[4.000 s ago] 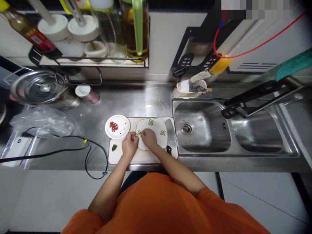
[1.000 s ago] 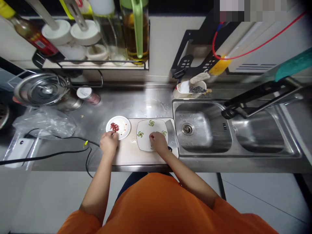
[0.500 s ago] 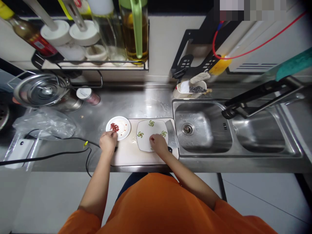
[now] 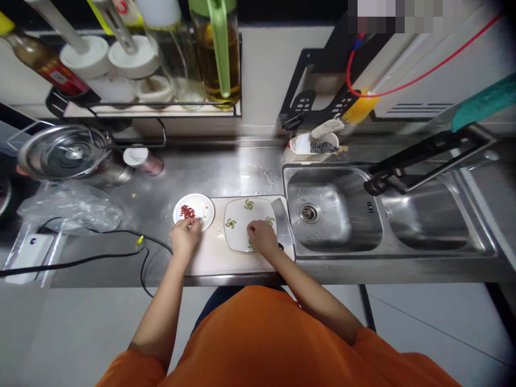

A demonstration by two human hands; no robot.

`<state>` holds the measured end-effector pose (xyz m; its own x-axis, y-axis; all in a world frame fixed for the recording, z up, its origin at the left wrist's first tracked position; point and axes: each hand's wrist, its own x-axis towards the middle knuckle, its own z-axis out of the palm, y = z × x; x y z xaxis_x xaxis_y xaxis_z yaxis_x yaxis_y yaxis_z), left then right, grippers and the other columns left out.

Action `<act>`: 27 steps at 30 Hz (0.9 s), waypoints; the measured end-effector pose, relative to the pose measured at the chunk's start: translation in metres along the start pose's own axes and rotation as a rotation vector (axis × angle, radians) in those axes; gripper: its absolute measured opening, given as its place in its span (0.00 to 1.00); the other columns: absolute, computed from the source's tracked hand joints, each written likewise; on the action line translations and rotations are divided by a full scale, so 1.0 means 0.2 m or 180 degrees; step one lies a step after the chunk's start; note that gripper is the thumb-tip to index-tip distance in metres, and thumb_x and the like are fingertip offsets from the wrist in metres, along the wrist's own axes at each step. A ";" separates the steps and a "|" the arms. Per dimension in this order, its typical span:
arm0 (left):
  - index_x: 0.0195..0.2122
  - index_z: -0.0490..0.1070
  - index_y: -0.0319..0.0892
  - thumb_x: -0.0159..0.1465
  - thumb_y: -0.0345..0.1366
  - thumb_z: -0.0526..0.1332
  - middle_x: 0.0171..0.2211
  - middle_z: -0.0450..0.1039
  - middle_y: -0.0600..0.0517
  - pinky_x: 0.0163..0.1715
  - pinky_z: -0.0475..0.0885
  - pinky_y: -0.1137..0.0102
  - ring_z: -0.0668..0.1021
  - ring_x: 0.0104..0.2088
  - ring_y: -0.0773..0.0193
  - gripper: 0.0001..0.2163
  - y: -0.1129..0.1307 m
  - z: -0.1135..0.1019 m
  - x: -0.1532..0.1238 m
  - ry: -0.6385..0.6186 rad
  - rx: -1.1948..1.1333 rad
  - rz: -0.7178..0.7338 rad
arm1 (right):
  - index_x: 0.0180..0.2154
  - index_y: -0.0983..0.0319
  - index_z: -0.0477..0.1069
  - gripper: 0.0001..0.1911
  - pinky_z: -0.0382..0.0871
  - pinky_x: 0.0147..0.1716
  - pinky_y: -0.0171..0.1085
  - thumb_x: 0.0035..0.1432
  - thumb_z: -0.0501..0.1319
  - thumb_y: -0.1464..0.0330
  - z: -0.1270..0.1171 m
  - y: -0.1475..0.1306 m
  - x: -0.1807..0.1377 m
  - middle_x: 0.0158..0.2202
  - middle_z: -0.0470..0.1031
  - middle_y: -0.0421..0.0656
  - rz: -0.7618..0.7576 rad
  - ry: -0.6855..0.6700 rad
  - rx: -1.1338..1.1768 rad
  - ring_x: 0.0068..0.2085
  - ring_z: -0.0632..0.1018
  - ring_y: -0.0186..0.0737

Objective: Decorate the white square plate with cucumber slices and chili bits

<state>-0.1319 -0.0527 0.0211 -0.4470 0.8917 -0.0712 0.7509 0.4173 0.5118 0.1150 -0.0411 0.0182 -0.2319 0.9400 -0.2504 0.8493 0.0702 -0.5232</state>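
Observation:
My left hand [image 4: 185, 236] is at the near edge of a small round white plate [image 4: 207, 207], fingertips pinched together over it; anything between them is too small to make out. Small dark-red pieces [image 4: 187, 211] lie heaped on that plate, with a few stray bits to their right. My right hand [image 4: 261, 236] hovers over or rests on a squarish white plate [image 4: 237, 212] with green swirl patterns, its fingers curled closed and their contents hidden. Both plates sit on a pale cutting board [image 4: 209, 260]. Beside the square plate lies a cleaver [image 4: 283, 223], its handle partly behind my right wrist.
A double steel sink [image 4: 336, 209] adjoins the board on the right. Black cables [image 4: 100, 252], a plastic bag [image 4: 68, 207] and a lidded pot [image 4: 72, 153] stand to the left. A seasoning rack [image 4: 161, 110] overhangs the counter's back, and a sponge caddy [image 4: 310, 153] is behind the sink.
My left hand has shifted slightly right along the near edge of the round plate, fingertips still pinched. My right hand stays over the square plate. The whole view has drifted a little.

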 end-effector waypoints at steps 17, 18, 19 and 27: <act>0.31 0.78 0.42 0.56 0.33 0.62 0.32 0.76 0.51 0.37 0.68 0.72 0.75 0.33 0.65 0.05 0.54 0.42 0.09 -0.0888 -0.0795 0.1217 | 0.32 0.63 0.73 0.09 0.57 0.40 0.36 0.57 0.54 0.73 -0.09 0.09 0.26 0.32 0.75 0.44 0.0267 0.0479 0.0202 0.37 0.71 0.40; 0.31 0.78 0.42 0.56 0.33 0.62 0.31 0.76 0.50 0.37 0.68 0.72 0.75 0.33 0.64 0.05 0.54 0.42 0.09 -0.0891 -0.0790 0.1218 | 0.32 0.63 0.73 0.09 0.58 0.39 0.36 0.56 0.54 0.73 -0.08 0.09 0.27 0.32 0.75 0.44 0.0255 0.0483 0.0223 0.37 0.71 0.40; 0.31 0.78 0.41 0.55 0.33 0.62 0.31 0.76 0.50 0.37 0.68 0.72 0.75 0.33 0.64 0.05 0.54 0.43 0.10 -0.0899 -0.0781 0.1213 | 0.32 0.63 0.73 0.09 0.58 0.39 0.36 0.56 0.54 0.73 -0.08 0.09 0.28 0.32 0.75 0.44 0.0253 0.0485 0.0242 0.37 0.71 0.40; 0.29 0.77 0.41 0.54 0.34 0.62 0.29 0.76 0.51 0.35 0.68 0.72 0.75 0.32 0.65 0.05 0.56 0.46 0.09 -0.0937 -0.0686 0.1081 | 0.35 0.63 0.72 0.10 0.59 0.43 0.38 0.57 0.53 0.74 -0.03 0.11 0.31 0.35 0.75 0.45 0.0175 0.0564 0.0397 0.40 0.70 0.42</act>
<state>-0.0111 0.0265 -0.0019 -0.0152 0.9956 -0.0926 0.6989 0.0768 0.7111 0.1225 0.0215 -0.0043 -0.0904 0.9860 -0.1400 0.7906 -0.0144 -0.6122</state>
